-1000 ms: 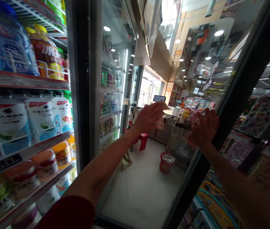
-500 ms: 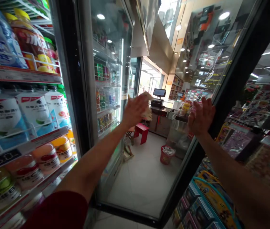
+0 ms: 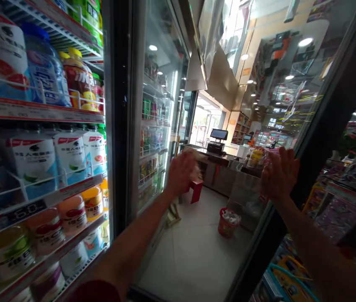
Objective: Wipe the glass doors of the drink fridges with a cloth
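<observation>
- Saw white bottles (image 3: 36,163) at far left behind shelf wire; judged liable to a knock from a wide backward swing of the left elbow.
- Noted a dark red sleeve (image 3: 97,291) cut off by the lower edge.
- Found the left hand (image 3: 180,176) mid-view before the glass door (image 3: 331,105), fingers close together over a pale cloth (image 3: 198,164); could not tell pinching from flat pressing through the blur. Judged a slipped cloth possible from a loose hold.
- Made out a red stool (image 3: 196,192) beyond, partly hidden by that hand.
- Judged a sudden door swing possible from uneven pushing by the 2 hands.
- Found the right hand (image 3: 280,174) raised beside the black door frame, fingers partly spread, with nothing visible inside; could not confirm contact with the glass.
- Could barely read the hanging packets (image 3: 338,214) at far right, dim and blurred.
</observation>
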`<state>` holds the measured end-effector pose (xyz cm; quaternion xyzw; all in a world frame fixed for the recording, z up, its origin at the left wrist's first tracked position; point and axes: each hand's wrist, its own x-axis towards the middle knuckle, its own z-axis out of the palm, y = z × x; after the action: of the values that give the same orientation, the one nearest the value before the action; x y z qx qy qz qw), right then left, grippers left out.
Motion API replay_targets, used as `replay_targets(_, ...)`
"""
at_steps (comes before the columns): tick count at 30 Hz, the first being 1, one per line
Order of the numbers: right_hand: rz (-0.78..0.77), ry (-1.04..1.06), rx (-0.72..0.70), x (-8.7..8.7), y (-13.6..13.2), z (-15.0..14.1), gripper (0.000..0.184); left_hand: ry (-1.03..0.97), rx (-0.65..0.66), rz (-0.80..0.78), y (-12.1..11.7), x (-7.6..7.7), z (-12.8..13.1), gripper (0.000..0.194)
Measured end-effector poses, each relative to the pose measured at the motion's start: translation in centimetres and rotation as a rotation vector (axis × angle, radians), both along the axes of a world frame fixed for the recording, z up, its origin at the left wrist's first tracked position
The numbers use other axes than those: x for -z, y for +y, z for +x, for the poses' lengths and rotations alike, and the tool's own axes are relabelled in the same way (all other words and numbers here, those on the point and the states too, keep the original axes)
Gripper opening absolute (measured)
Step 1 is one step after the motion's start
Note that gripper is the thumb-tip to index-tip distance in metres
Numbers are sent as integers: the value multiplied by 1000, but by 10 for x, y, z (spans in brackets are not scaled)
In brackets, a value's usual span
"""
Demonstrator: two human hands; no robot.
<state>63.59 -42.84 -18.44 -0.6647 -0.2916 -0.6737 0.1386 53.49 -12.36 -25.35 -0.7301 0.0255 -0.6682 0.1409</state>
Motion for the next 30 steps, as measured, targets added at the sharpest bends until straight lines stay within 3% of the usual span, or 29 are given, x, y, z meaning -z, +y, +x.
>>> replay_targets(2,18,-1,8,1,2,1,50,-127,-47,-186,44,-11,-9,48)
replay_targets(4,38,-8,28,1,3,3,50,-190,-60,-288,54,-17,-8,53)
replay_targets(5,44,-13,35,1,3,4,50,-178,-50,-280,43,-16,-3,55)
replay_targets(7,38,-23,35,1,2,5,50,-72,5,-136,-3,-7,12,54)
replay_targets(10,18,-21,29,1,0,3,50,189,174,322,-73,22,25,47)
replay_targets(12,4,-13,44,2,-1,1,51,271,259,478,-75,41,18,43)
replay_targets(13,2,-5,60,2,-1,-1,51,262,268,451,-60,47,11,44)
replay_targets(16,4,8,102,1,1,-3,50,78,163,42,19,51,-11,57)
replay_targets(18,13,11,104,1,3,-4,50,-68,92,-206,54,46,-20,65)
replay_targets(19,19,15,102,1,4,-4,50,-113,72,-278,57,46,-21,66)
replay_targets(21,32,26,95,2,5,-4,49,-105,80,-259,31,52,-16,65)
replay_targets(24,34,31,85,3,3,-4,50,86,181,98,-43,75,1,56)
replay_targets(26,9,49,87,3,1,-6,50,249,241,301,-70,90,6,46)
replay_targets(28,-9,97,102,4,-1,-9,50,312,232,253,-58,98,1,43)
replay_targets(30,-6,153,110,4,-1,-12,51,185,167,-25,-19,94,-10,50)
